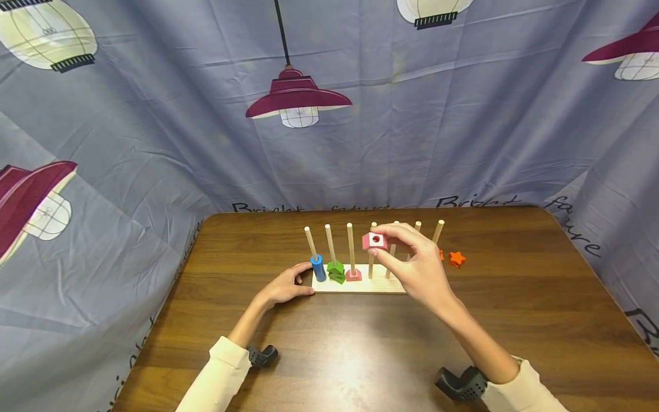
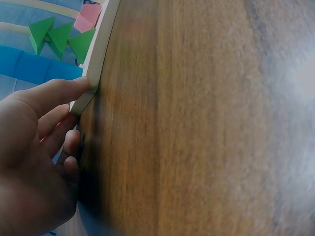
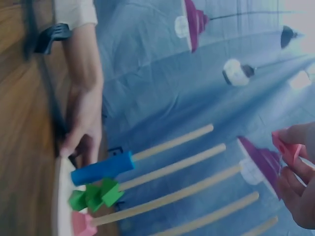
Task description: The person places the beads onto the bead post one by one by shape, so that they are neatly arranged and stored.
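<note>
A wooden peg board (image 1: 381, 285) with several upright pegs lies on the table. My left hand (image 1: 284, 286) grips its left end, the thumb at the front corner and fingers toward the back. Blue cylinders (image 2: 29, 66) are stacked on the leftmost peg, green triangular blocks (image 3: 96, 196) on the second. At the foot of the third peg sits a pink block (image 1: 353, 275). Above the board, my right hand (image 1: 419, 266) pinches another pink block (image 1: 367, 241) between thumb and fingers, its round hole showing. That hand hides the board's right part in the head view.
An orange star (image 1: 456, 258) lies on the table to the right of the board, with another orange piece (image 1: 441, 254) partly hidden by the right hand. Behind the brown wooden table (image 1: 247, 240) hangs a grey-blue curtain (image 1: 412, 143) printed with lamps.
</note>
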`<state>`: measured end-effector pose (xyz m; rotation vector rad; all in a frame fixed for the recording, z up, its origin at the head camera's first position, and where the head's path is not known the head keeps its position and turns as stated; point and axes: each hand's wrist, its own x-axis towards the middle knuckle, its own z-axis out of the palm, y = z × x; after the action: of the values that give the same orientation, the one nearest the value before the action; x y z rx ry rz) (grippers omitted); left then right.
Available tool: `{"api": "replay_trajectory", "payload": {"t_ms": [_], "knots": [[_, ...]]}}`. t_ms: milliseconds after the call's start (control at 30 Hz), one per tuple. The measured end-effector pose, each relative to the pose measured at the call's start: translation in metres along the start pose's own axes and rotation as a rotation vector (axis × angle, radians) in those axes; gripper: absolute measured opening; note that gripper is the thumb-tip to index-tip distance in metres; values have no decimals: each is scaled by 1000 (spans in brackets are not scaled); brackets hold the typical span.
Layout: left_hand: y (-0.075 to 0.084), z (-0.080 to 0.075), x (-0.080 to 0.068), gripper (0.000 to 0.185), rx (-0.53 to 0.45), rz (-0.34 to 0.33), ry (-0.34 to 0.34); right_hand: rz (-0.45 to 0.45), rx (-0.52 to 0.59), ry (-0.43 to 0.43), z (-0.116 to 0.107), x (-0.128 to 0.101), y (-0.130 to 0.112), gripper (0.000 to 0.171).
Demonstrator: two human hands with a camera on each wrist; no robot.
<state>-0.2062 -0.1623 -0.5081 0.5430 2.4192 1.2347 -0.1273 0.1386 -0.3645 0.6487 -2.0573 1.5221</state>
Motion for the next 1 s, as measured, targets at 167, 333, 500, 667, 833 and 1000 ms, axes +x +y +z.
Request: {"api": "replay_trajectory", "payload": {"t_ms": [167,333,500,667,833,1000], "knots": [[1,1,0,70,4,-8,3,-46,-78,18,14,19,0,36],[0,1,1,70,6,4,7,46,-63,-5,25,28,8,34],[-1,2,1,71,-4,10,2,158,-32,-8,33,31,20,31],[-1,1,1,70,-8,6,2,250,48,-25,38,31,27,31],[-2,0,0,70,-16,12,8,311,129,-31,40,31,30,29],[-4,0,0,70,-27,13,10,335,162,-32,43,30,33,28]]}}
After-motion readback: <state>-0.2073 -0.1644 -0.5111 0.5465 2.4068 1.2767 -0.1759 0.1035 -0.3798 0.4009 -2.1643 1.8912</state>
